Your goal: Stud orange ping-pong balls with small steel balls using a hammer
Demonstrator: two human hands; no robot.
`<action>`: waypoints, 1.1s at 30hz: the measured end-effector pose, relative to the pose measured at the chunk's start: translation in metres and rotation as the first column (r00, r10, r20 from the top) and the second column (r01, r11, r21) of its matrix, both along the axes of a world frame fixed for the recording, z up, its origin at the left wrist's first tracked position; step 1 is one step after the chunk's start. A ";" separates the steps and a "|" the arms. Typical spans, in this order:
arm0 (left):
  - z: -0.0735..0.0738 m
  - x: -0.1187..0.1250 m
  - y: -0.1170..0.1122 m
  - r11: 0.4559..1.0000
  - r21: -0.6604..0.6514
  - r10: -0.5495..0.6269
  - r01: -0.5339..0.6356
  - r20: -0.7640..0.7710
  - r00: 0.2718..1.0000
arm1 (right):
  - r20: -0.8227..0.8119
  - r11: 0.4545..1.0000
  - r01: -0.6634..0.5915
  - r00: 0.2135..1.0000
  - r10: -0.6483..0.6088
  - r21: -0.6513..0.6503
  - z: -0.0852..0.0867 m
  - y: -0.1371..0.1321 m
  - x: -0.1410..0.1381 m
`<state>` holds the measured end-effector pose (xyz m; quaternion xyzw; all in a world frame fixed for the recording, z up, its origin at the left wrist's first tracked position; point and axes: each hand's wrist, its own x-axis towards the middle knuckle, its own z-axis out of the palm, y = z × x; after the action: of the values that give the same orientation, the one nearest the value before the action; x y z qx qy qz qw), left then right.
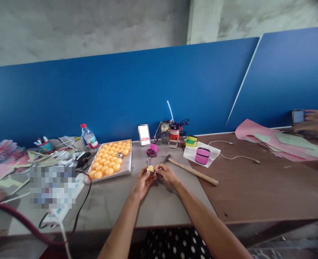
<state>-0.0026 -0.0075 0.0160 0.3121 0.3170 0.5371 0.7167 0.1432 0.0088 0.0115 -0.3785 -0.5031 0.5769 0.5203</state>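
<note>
My left hand [141, 183] holds a small pale-yellow ball [151, 168] with shiny silvery pieces around its edge. From the other side my right hand [167, 174] pinches close to the ball; what sits between its fingertips is too small to name. Just beyond the fingers lie some small shiny pieces [149, 160] and a magenta round container [152, 150]. A hammer [193, 172] with a wooden handle rests to the right of my right hand. On the left stands a shallow tray [125, 167] of orange balls, one silvery ball [120, 155] among them.
A bottle [89, 137], a power strip [64, 201] and cables are on the left. At the back stand a red-and-white cup [174, 133] and a yellow-green box [191, 140]. A magenta case [202, 155] lies on white paper. Far right, another person's hand [315, 120] holds a phone.
</note>
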 end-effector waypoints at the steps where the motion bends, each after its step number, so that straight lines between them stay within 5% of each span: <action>1: -0.001 0.000 0.000 1.000 0.000 -0.006 0.006 -0.003 1.000 | -0.005 1.000 -0.010 1.000 0.010 -0.003 -0.001 0.000 0.000; 20: -0.004 0.001 0.000 0.999 0.033 -0.006 0.008 -0.046 0.999 | -0.112 0.993 -0.104 0.989 0.097 -0.054 -0.006 0.000 0.001; 33: -0.008 0.004 0.001 0.995 0.100 0.041 -0.027 -0.145 0.989 | 0.094 0.999 0.033 0.995 -0.032 -0.007 0.000 0.000 -0.001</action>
<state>0.0018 -0.0067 0.0078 0.3800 0.3473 0.5397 0.6661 0.1419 0.0083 0.0112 -0.4155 -0.5183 0.5523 0.5037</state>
